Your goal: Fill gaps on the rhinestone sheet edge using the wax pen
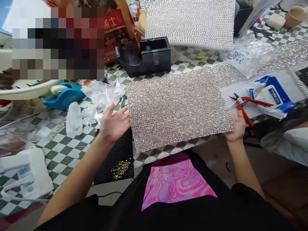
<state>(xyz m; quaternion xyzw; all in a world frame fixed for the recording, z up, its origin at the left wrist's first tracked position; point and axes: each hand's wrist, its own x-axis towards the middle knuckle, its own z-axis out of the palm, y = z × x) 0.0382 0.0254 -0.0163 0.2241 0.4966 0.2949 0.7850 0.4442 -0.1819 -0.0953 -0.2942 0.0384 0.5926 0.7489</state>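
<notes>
A rectangular sheet covered in small shiny rhinestones lies slightly tilted across the front of the checkered table. My left hand is at its left edge, fingers spread and fingertips at the border, not wrapped round it. At the lower right corner my right hand holds the sheet's edge, with the fingers partly hidden beneath it. Under my left forearm is a black ridged tray with a small pile of gold and silver stones.
Behind the sheet stands a black tape dispenser, with another studded sheet beyond. Red-handled pliers and a blue-white packet lie right. A blue dispenser and white device are left.
</notes>
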